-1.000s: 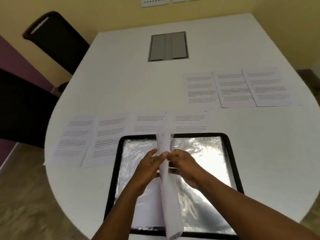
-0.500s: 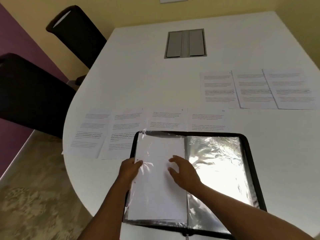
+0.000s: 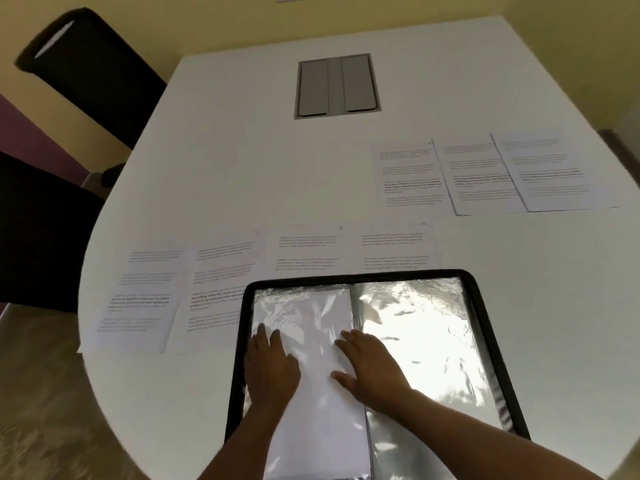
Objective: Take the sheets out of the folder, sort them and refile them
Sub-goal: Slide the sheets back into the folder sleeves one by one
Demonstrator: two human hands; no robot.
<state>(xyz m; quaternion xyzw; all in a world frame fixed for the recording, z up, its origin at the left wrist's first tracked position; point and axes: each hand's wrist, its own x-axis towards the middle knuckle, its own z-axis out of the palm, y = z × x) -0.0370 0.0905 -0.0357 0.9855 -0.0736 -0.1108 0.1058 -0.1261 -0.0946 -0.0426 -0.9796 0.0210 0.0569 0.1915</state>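
- Two handwritten page numbers can be made out: "9" at the top right corner of the third sheet [image 3: 306, 251] in the near row, and "10" at the top right corner of the fourth sheet [image 3: 394, 247]. The printed body text on every page is too blurred to read.
- Four sheets make up that near row, just beyond the folder [image 3: 483, 341]; the first sheet [image 3: 138, 296] and second sheet [image 3: 216, 292] lie to the left, and the folder's far edge covers the lower parts of the third and fourth.
- Three more printed sheets [image 3: 485, 174] lie side by side farther off on the right of the white table [image 3: 225, 168], edges overlapping slightly.
- Open and flat at the table's near edge, the black-rimmed folder shows crinkled clear sleeves on both halves.
- Inside the left sleeve lies a white page [image 3: 322, 393], blank side up.
- Flat on that sleeve, the left hand [image 3: 270, 368] presses near the folder's left rim, fingers straight and close together, pointing away from the person.
- Across the page, the right hand [image 3: 372, 367] rests by the folder's spine, fingers extended and slightly spread, thumb out to the left on the page.
- Between the two hands the page shows bare.
- Set into the table's far middle is a grey hatch [image 3: 336, 85] with two flaps.
- Dark chairs [image 3: 90, 71] stand at the left.
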